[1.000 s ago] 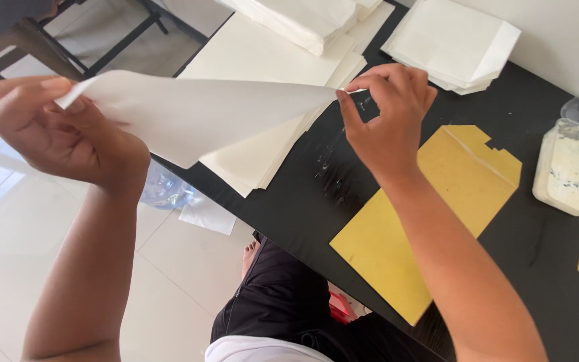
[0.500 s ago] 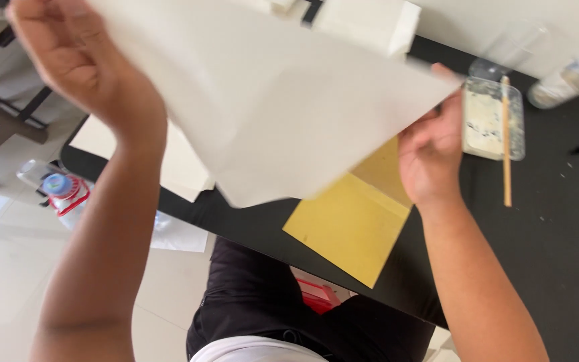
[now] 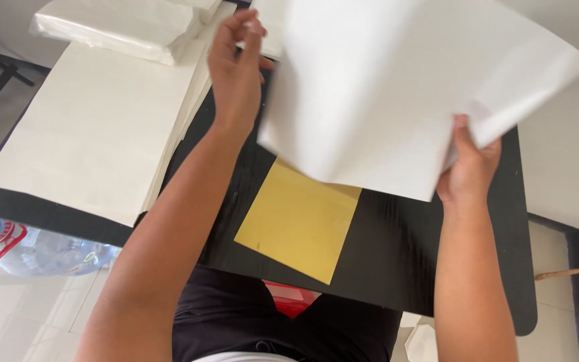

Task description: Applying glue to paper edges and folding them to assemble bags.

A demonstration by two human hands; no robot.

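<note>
Sheet: large white sheet (image 3: 376, 94) held up in the air over the black worktop (image 3: 397, 248) — not laid down.
Hands: left hand (image 3: 236, 67) pinches its upper edge; right hand (image 3: 467, 167) grips the lower right corner.
Template: yellow card (image 3: 299, 221) lies flat below, uncovered.
Stack: cream sheets (image 3: 88, 127) at left, apparently unused.

Wrapped white paper bundle (image 3: 118, 27) at table's far left, clear water bottle (image 3: 41, 251) on floor
</note>
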